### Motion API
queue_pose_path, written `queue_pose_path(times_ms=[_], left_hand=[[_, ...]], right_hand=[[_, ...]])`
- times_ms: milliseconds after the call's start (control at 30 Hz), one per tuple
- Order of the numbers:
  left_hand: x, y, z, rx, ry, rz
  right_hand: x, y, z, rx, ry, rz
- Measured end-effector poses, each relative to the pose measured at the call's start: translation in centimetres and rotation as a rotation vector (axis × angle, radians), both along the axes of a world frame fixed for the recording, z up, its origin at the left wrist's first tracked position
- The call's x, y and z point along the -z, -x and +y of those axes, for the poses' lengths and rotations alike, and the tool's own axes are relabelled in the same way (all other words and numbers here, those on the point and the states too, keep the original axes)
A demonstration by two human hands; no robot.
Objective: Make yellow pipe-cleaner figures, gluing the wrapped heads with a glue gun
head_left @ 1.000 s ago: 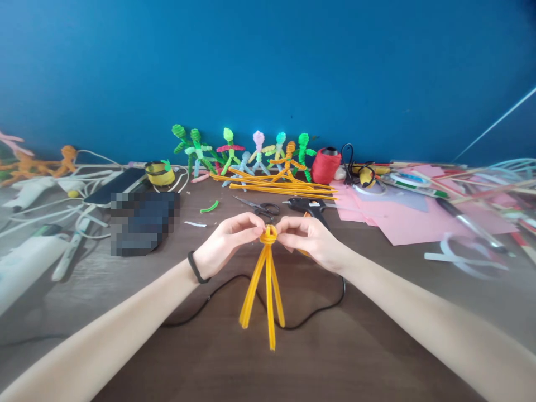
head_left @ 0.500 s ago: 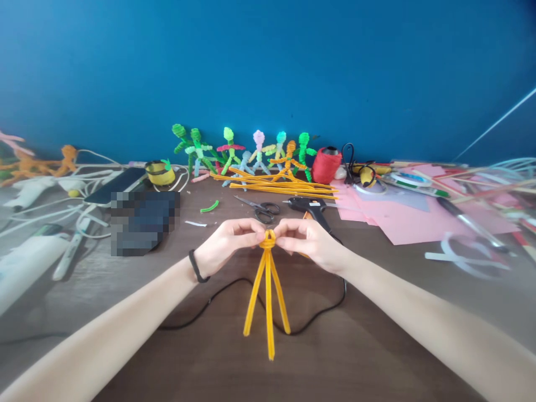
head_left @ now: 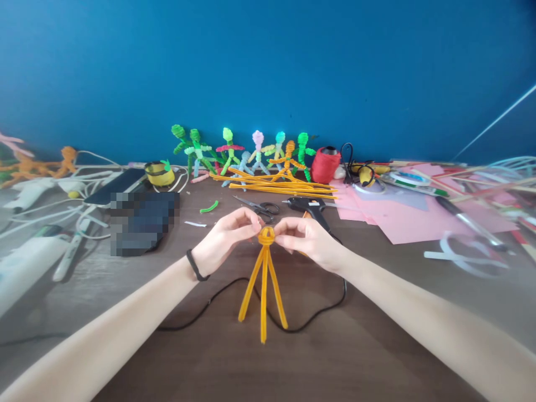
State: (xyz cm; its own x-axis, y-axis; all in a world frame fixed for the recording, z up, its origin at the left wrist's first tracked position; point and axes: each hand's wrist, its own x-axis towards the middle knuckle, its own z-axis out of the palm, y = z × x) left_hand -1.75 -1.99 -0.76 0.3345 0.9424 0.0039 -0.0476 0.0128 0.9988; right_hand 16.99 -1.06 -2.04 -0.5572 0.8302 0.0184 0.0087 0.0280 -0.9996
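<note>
Between my hands hangs a yellow-orange pipe-cleaner figure (head_left: 267,239), with a looped, wrapped top and three straight legs spreading downward. My right hand (head_left: 307,237) pinches the wrapped top from its right side. At the upper left of the loop, my left hand (head_left: 235,234) has thumb and forefinger pressed together against the pipe cleaner; exactly what part is between the fingertips is hard to see. Just beyond my hands lie black scissors (head_left: 268,209) and a black glue gun (head_left: 307,206), its cord (head_left: 301,331) running under the figure.
Finished pipe-cleaner dolls (head_left: 258,146) stand along the blue wall. In front of them lie loose orange pipe cleaners (head_left: 268,181). A red spool (head_left: 325,166) and pink paper (head_left: 406,223) are at right. Phones, cables and a yellow roll (head_left: 159,174) sit at left.
The figure's legs have swung slightly up and to the left. My left fingertips have shifted a little up and left along the loop; my right hand keeps its pinch.
</note>
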Motion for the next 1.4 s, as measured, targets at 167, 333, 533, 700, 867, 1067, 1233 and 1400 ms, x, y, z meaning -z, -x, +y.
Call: queue_pose_path(times_ms=[167,333,533,700,867,1067,1233,1400], left_hand=[[-0.7,-0.3,-0.2,-0.035,-0.144,0.212],[-1.0,-0.4,-0.2,-0.072,-0.329,0.476],[-1.4,-0.5,-0.3,-0.036,-0.354,0.588],[-1.2,-0.5,-0.1,-0.064,-0.259,0.573],[-0.9,-0.1,0.2,-0.051,-0.219,0.577],[-0.7,0.2,0.4,0.014,-0.027,0.427],[-0.2,0.4,0.6,0.094,0.048,0.276],[0.2,0.7,0.7,0.136,0.060,0.240]], right_hand=[[-0.1,0.1,-0.1,0.008,-0.039,-0.056],[-0.1,0.2,-0.1,-0.004,-0.081,-0.098],[0.2,0.3,0.0,-0.007,-0.130,-0.132],[0.4,0.2,0.1,-0.001,-0.147,-0.136],[0.5,0.2,0.2,0.011,-0.107,-0.133],[0.2,0.1,0.2,0.014,-0.023,-0.090],[0.1,0.0,0.2,0.007,-0.001,-0.071],[0.0,0.0,0.1,-0.004,0.006,-0.073]])
